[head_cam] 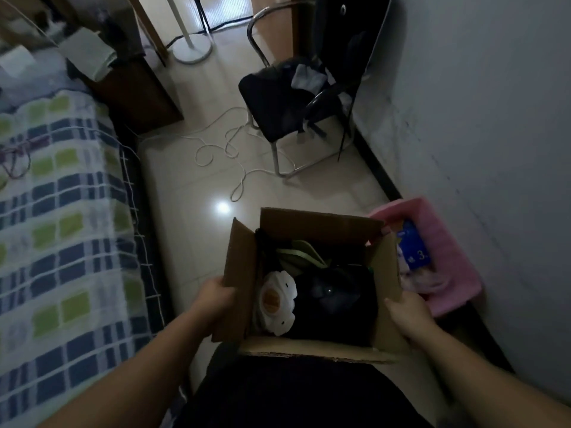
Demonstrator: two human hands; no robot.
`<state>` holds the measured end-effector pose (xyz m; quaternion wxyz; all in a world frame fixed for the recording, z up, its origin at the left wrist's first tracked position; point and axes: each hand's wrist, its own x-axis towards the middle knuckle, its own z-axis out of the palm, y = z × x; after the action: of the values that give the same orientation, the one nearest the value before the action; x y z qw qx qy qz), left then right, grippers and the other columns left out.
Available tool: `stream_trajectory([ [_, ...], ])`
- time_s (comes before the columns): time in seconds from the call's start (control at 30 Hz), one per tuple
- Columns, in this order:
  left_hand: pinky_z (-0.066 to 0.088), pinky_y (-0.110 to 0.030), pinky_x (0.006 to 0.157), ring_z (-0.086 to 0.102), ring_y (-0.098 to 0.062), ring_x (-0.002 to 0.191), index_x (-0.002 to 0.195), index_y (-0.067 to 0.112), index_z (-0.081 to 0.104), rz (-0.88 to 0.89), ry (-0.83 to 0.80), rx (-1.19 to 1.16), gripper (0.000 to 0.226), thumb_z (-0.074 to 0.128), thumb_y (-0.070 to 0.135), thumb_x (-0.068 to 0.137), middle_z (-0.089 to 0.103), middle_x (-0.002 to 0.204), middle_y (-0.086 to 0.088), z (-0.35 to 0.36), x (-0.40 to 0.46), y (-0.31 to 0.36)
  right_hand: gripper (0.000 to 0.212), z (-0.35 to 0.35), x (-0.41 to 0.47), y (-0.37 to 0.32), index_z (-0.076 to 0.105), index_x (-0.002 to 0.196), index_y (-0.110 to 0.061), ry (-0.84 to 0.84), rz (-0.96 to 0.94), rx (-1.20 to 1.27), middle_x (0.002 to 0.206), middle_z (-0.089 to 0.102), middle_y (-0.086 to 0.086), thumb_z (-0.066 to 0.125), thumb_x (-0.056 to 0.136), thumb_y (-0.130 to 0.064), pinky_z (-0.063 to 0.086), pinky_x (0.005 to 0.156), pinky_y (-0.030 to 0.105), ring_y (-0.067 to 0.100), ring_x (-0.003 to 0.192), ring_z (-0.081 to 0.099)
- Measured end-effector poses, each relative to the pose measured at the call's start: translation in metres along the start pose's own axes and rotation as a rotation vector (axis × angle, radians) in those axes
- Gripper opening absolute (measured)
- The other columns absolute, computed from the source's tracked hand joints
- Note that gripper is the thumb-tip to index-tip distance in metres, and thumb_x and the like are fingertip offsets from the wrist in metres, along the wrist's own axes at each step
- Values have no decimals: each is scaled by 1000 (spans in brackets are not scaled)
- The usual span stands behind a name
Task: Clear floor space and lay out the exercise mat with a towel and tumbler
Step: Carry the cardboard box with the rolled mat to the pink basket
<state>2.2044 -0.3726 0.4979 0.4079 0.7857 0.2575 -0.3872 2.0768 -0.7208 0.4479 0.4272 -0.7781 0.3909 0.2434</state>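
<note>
The exercise mat is not in sight anywhere, and neither is the tumbler. A pink cloth that may be a towel lies by the wall, with a blue packet on top of it, but it is hard to be sure what it is. So the laying out has not started yet. This looks like the clearing part of the job.

The thing being cleared now is an open cardboard box. It is held in front of the person's body, between the bed and the wall. Inside it are dark things, something green, and a white flower-shaped thing with an orange middle.

The left hand is wrapped around the box's left flap. The right hand is pressed on the box's right side, fingers closed over its edge. Both hands hold the box tight, one on each side, with the box right between them.

The floor ahead is mostly bare, but not all clear. A white cord lies in loops on the tiles, and a black chair with clothes on it stands past it. I think the box, the cord and maybe the chair must go before a mat can fit. Most of the job is still to do.
</note>
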Motion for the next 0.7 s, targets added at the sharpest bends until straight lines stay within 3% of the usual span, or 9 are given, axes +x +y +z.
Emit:
stream_trajectory([
  [0.13,58,-48,81,69,-33,87,83,22,58,7,-31,27,13,57,10,88,69,91,-14,-4,34,58,17,-14,37,-32,62,105,-4,29,102,71,96,67,15,55,92,-12,51,80,36,28,85,62],
  [0.2,58,-47,81,68,-33,87,81,22,58,1,-35,45,15,56,10,89,68,89,-12,-8,58,83,16,-21,57,-53,60,103,-5,42,129,75,96,66,17,55,92,-15,53,84,44,31,87,63],
  [0.27,58,-41,72,68,-31,83,80,23,56,-7,-53,68,16,56,10,89,67,88,-11,-12,85,107,14,-25,78,-74,61,97,-3,77,148,78,90,66,19,55,92,-14,55,83,48,34,83,64],
  [0.4,50,-27,53,65,-21,68,73,26,54,44,-65,157,23,58,8,87,64,76,-4,-30,146,165,16,-21,109,-117,57,84,3,181,199,125,77,61,14,57,91,-11,53,77,46,28,72,61],
  [0.47,55,-32,59,67,-25,70,72,26,56,75,-96,235,23,59,8,85,66,76,-5,-43,174,204,14,-17,119,-139,50,81,-9,229,254,161,73,53,1,58,92,-13,51,79,44,17,68,54],
  [0.57,60,-48,77,69,-32,77,71,27,55,111,-118,319,22,59,8,82,68,78,-7,-57,207,263,18,-18,134,-175,48,80,-11,257,326,207,78,57,2,58,91,-21,51,77,40,20,76,57],
  [0.63,59,-50,79,69,-32,77,73,26,55,132,-123,381,19,59,10,82,67,79,-7,-60,224,296,19,-22,146,-194,54,75,-14,284,344,257,74,59,1,59,90,-24,48,63,31,19,71,58],
  [0.7,59,-46,76,68,-30,77,82,21,57,174,-116,484,9,58,12,82,67,80,-8,-56,241,326,14,-24,157,-207,59,77,-16,298,356,325,75,62,2,59,89,-24,47,60,28,18,70,60],
])
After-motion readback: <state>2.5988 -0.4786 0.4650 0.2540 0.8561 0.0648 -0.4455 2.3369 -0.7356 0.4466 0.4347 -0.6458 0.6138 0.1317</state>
